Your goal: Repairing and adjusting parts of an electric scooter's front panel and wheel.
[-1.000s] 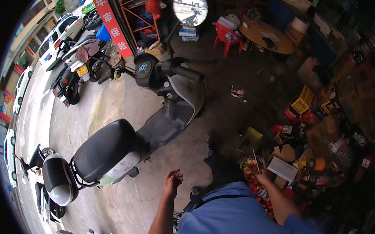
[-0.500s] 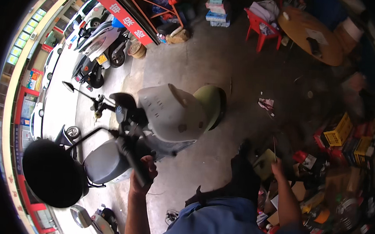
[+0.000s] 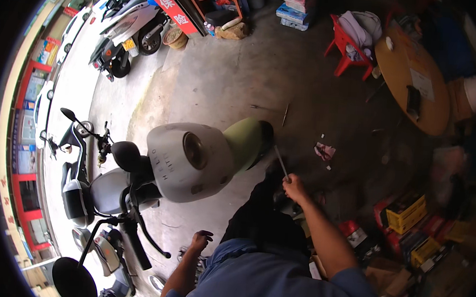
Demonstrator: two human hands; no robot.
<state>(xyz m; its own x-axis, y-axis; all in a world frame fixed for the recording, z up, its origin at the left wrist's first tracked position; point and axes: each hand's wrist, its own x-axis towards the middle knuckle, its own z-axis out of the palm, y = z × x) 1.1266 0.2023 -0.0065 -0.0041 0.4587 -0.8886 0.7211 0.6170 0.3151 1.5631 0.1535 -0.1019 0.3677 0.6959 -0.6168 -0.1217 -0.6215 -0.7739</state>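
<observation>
My right hand (image 3: pixel 293 188) is closed on the handle of a long thin metal tool (image 3: pixel 280 160), its tip near the green-and-black front fender (image 3: pixel 241 143) of a scooter. The scooter's pale front panel (image 3: pixel 190 167), with a round lamp (image 3: pixel 195 150), fills the middle. Its black handlebar grip (image 3: pixel 135 243) and mirror (image 3: pixel 74 280) are at the lower left. My left hand (image 3: pixel 200 239) hangs low beside the scooter, holding nothing, fingers apart and loosely bent.
Parked scooters (image 3: pixel 136 31) and white cars stand outside on the left. A red chair (image 3: pixel 346 65) and round wooden table (image 3: pixel 388 87) are at the upper right. Boxes and mixed clutter (image 3: pixel 404 215) lie at the lower right. A small pink scrap (image 3: pixel 324 152) lies on the floor.
My view has moved round to the scooter's front. My right hand has risen toward the fender with the tool; my left hand has come away from the handlebar grip.
</observation>
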